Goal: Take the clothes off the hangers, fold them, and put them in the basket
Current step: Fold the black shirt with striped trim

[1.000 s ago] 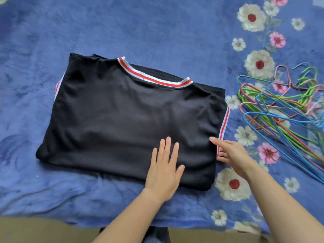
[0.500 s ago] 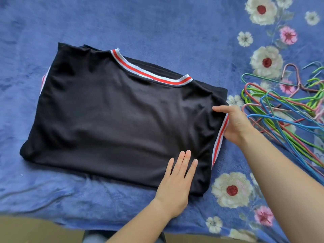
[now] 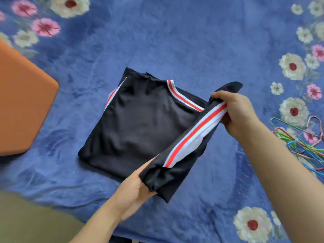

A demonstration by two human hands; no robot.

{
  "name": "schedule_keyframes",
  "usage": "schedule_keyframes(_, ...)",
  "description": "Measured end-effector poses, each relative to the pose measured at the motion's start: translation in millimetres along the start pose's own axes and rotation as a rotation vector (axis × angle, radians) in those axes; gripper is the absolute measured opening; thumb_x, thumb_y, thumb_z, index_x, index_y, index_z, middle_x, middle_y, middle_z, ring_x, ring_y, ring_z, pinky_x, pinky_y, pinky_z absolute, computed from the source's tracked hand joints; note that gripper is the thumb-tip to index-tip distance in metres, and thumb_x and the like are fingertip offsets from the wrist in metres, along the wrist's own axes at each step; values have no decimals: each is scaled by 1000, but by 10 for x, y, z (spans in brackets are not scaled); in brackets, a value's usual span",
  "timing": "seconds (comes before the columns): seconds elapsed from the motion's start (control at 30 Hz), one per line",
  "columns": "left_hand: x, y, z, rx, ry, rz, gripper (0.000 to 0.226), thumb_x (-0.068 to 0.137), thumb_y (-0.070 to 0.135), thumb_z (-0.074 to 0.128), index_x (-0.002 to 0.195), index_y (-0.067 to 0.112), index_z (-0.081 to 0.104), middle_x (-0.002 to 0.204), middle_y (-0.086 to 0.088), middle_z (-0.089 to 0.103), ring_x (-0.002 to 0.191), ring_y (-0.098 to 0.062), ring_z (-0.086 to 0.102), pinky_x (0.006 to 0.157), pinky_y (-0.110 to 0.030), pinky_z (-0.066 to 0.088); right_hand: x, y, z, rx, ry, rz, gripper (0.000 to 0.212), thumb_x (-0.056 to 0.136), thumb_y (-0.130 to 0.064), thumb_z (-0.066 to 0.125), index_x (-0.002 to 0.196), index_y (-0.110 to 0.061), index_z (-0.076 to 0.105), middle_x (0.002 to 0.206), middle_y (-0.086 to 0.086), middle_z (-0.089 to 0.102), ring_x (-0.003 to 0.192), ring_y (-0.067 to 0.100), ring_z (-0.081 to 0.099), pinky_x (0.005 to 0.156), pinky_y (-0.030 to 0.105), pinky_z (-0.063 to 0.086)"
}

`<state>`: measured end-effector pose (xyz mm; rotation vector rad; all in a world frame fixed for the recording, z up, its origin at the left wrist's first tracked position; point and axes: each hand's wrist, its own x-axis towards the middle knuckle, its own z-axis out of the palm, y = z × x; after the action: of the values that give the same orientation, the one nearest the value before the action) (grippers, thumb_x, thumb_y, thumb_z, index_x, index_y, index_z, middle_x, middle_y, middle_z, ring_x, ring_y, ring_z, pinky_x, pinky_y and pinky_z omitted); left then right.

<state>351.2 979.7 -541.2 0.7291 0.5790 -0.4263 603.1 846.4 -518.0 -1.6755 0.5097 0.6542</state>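
Shirt (image 3: 140,123), black w/ red-white trim, lies mid-blanket (image 3: 175,41), part-folded; its right edge is raised off the blanket. L hand (image 3: 135,188): fingers curled round the raised edge's near corner. R hand (image 3: 238,113): thumb and fingers pinch its striped far end. Hangers (image 3: 301,142) piled at right, apart from shirt. Orange object (image 3: 22,102) at left.

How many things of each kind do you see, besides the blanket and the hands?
Black shirt: 1
Orange object: 1
Pile of wire hangers: 1 (the single hangers are too tangled and cut off to count)
Total: 3
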Motion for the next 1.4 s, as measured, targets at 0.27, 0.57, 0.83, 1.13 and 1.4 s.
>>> schedule_keyframes(0.27, -191, 2, -906, -539, 280, 52, 64, 70, 17, 81, 130, 5, 60, 133, -16, 60, 121, -33, 59, 94, -53, 52, -4, -92, 1632, -285, -158, -155, 36, 85, -18, 70, 113, -10, 50, 95, 6, 62, 79, 22, 65, 52, 25, 53)
schedule_keyframes(0.57, -149, 114, -1167, -135, 611, 63, 44, 78, 24, 81, 119, 25, 64, 112, 4, 73, 108, -15, 67, 91, -41, 53, -5, 444, 1762, -726, -187, -319, 40, 90, -19, 57, 130, -18, 59, 106, -5, 67, 96, 11, 63, 88, 27, 52)
schedule_keyframes(0.83, -97, 207, -1217, -81, 894, 94, 29, 99, 41, 46, 100, 21, 67, 95, 1, 74, 83, -18, 71, 72, -32, 54, -8, 927, 2027, -1110, -279, -788, 63, 92, -32, 60, 148, -16, 39, 154, -1, 34, 142, 17, 25, 112, 34, 23)
schedule_keyframes(1.13, 192, 186, -1127, 1482, 864, 641, 52, 89, 30, 45, 139, 15, 42, 148, -11, 36, 138, -26, 33, 111, -40, 22, 253, 905, 2044, -1370, -180, -1107, 53, 99, -40, 35, 151, -33, 30, 161, -1, 24, 149, 23, 16, 117, 42, 15)
schedule_keyframes(1.4, 627, 144, -1623, 1805, 812, 311, 68, 97, 45, 30, 154, 12, 14, 162, -14, 11, 150, -29, 11, 117, -47, 20, 671, 843, 2180, -1653, -411, -967, 54, 99, -56, 9, 152, -47, 3, 164, -10, -4, 150, 17, -14, 120, 41, -8)
